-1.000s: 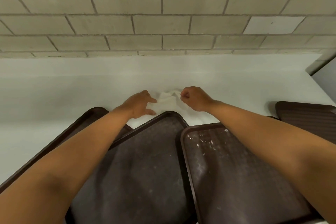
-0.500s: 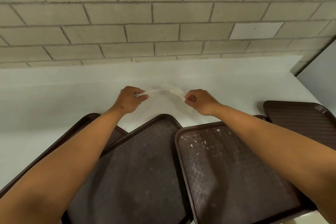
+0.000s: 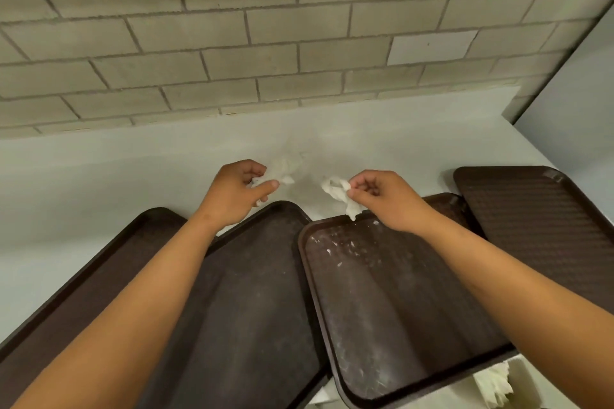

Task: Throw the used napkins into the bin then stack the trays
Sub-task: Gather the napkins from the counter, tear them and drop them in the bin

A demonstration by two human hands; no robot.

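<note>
Left hand: the left hand (image 3: 236, 193) hovers above the pale tabletop (image 3: 99, 183), fingers (image 3: 265, 188) curled and pinching a crumpled white paper napkin piece (image 3: 282, 171).
Left napkin piece: bunched and blurred, its long axis running from the fingertips up and to the right, toward the grey block wall (image 3: 232, 43).
Right hand: the right hand (image 3: 385, 199) holds a second crumpled white napkin piece (image 3: 340, 194) between thumb and curled fingers (image 3: 362, 183).
Right napkin piece: twisted and wrinkled, with a loop near the thumb and a tail hanging down over the far rim of the crumb-speckled dark brown plastic tray (image 3: 382, 309).
Gap: the two pieces are apart, with bare tabletop between them.
Trays: a middle dark brown tray (image 3: 259, 292) overlaps a left dark brown tray (image 3: 109, 269); a textured brown tray (image 3: 538, 226) lies at the far right, partly over another.
Lower right: more crumpled white paper (image 3: 495, 387) shows below the speckled tray's corner.
</note>
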